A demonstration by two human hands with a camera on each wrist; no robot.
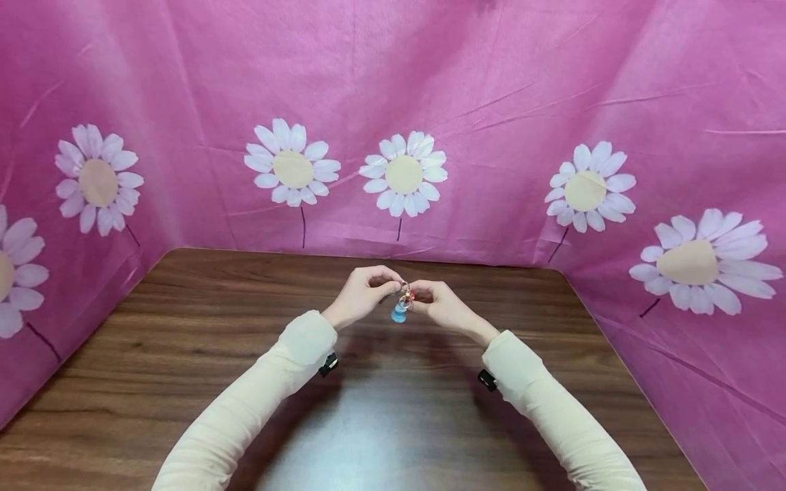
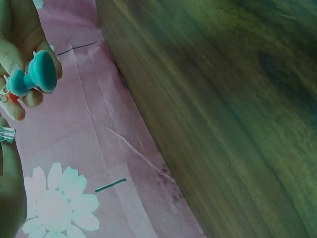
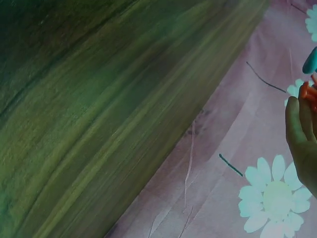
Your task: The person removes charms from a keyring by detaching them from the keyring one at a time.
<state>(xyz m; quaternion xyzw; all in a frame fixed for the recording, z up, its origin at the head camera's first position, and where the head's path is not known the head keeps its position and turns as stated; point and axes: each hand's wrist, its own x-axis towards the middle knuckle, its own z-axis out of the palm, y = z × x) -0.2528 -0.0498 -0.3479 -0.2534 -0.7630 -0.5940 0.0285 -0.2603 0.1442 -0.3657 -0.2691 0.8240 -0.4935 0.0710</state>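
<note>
A keychain [image 1: 406,298] hangs between both hands above the table. Its metal ring [image 1: 404,287] is at the top, with a small red-orange piece [image 3: 308,93] beside it. Below dangles a blue charm [image 2: 41,72] with a narrow waist and a wide round end. My left hand [image 1: 365,293] pinches the keychain at the ring between thumb and fingers. From the other side, my right hand [image 1: 448,307] pinches it near the red-orange piece. A shiny silver part [image 2: 7,134] shows by the left fingers in the left wrist view. Fingers partly hide the metal parts.
The brown wood-grain table [image 1: 215,348] spreads beneath both arms. A pink curtain [image 1: 479,61] with white daisies surrounds its back and sides, close to the edges. Cream sleeves [image 1: 245,402] cover the forearms, and a small black device [image 1: 487,380] sits at each wrist.
</note>
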